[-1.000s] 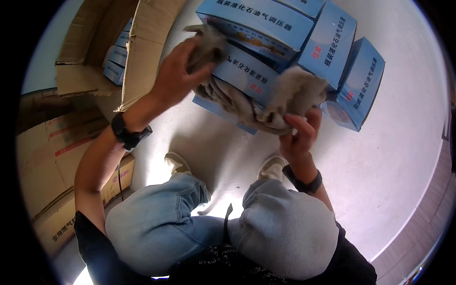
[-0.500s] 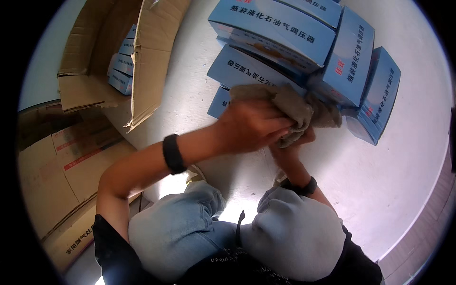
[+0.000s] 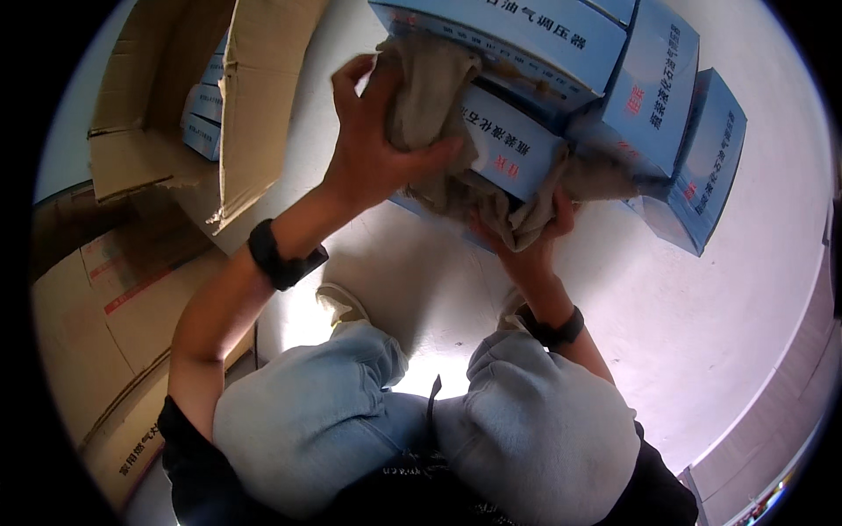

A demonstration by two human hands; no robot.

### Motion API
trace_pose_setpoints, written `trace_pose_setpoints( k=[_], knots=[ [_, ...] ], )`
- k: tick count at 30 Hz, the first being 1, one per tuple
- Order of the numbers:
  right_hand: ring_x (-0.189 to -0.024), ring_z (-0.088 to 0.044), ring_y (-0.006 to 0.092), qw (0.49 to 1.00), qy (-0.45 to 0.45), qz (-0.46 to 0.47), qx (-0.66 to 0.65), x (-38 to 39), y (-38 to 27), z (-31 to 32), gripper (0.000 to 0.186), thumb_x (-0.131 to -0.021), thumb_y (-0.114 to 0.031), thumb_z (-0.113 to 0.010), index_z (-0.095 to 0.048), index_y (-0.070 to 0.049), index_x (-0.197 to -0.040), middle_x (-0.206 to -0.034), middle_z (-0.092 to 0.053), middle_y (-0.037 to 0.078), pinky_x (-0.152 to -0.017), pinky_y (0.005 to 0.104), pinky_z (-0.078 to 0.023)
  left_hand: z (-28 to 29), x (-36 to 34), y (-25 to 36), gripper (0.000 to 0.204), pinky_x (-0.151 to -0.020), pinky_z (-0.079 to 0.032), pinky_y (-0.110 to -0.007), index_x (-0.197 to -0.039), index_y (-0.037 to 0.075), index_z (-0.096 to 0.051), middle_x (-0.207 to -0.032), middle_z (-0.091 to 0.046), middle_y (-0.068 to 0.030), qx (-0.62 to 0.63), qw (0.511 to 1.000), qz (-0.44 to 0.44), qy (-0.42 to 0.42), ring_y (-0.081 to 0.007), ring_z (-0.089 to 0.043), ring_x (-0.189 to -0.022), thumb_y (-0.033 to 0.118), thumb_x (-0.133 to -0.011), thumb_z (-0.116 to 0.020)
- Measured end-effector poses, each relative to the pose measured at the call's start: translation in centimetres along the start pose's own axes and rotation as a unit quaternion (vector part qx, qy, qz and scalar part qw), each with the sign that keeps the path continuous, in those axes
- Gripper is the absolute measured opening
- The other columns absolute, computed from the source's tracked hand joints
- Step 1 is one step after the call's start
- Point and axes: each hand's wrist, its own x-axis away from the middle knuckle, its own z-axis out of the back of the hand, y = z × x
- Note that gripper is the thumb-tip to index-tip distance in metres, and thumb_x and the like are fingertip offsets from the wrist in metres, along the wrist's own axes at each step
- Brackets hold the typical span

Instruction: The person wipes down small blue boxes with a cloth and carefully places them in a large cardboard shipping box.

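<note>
My left hand [image 3: 373,149] grips a bunched grey-beige cloth [image 3: 430,88] and presses it against a blue carton [image 3: 517,153] held low in front of me. My right hand [image 3: 526,241] is under that carton, fingers wrapped around its lower edge and a hanging fold of the same cloth. More blue cartons [image 3: 667,96] are stacked just behind and to the right on the pale floor. I am crouched, both knees in light jeans below the hands.
An open brown cardboard box [image 3: 219,114] with small blue cartons inside stands at the upper left. Flattened cardboard boxes [image 3: 114,324] lie along the left. Pale floor [image 3: 728,333] spreads to the right, ending at a wall edge at the lower right.
My left hand went from the cloth on the stack down to my right hand, then back up gripping the cloth over a blue carton. The view has shifted closer to the cartons.
</note>
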Motion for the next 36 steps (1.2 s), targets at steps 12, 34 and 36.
trace_pose_setpoints(
  k=[12, 34, 36],
  knots=[
    [-0.105, -0.058, 0.0261, 0.989, 0.047, -0.009, -0.14, -2.7, -4.8, 3.3, 0.08, -0.071, -0.013, -0.086, -0.041, -0.003, -0.136, -0.124, -0.054, 0.017, -0.089, 0.0362, -0.049, 8.3, -1.0, 4.7, 0.062, -0.067, -0.053, -0.03, -0.106, -0.004, -0.069, -0.086, -0.07, -0.0115, 0.014, 0.935, 0.288, -0.207, -0.0168, -0.066, -0.071, 0.053, -0.08, -0.074],
    [-0.13, -0.042, 0.0483, 0.962, -0.176, 0.141, 0.155, -6.0, -10.3, -6.0, 0.056, -0.085, -0.02, -0.055, -0.047, 0.0, -0.137, -0.131, -0.048, 0.035, -0.109, 0.0525, -0.034, 1.1, 7.1, -4.5, 0.046, -0.1, -0.044, -0.032, -0.137, -0.003, -0.045, -0.129, -0.057, -0.0138, 0.489, 0.833, 0.237, 0.105, -0.0192, -0.056, -0.117, 0.03, -0.105, -0.04],
    [-0.128, -0.046, 0.0452, 0.967, -0.159, 0.152, 0.125, -5.3, -9.8, -5.3, 0.056, -0.084, -0.019, -0.058, -0.048, -0.002, -0.137, -0.13, -0.05, 0.033, -0.105, 0.0504, -0.04, 1.2, 6.9, -4.3, 0.044, -0.098, -0.045, -0.031, -0.136, -0.003, -0.046, -0.128, -0.058, -0.0134, 0.363, 0.905, 0.194, 0.106, -0.0182, -0.056, -0.115, 0.028, -0.105, -0.039]
  ],
)
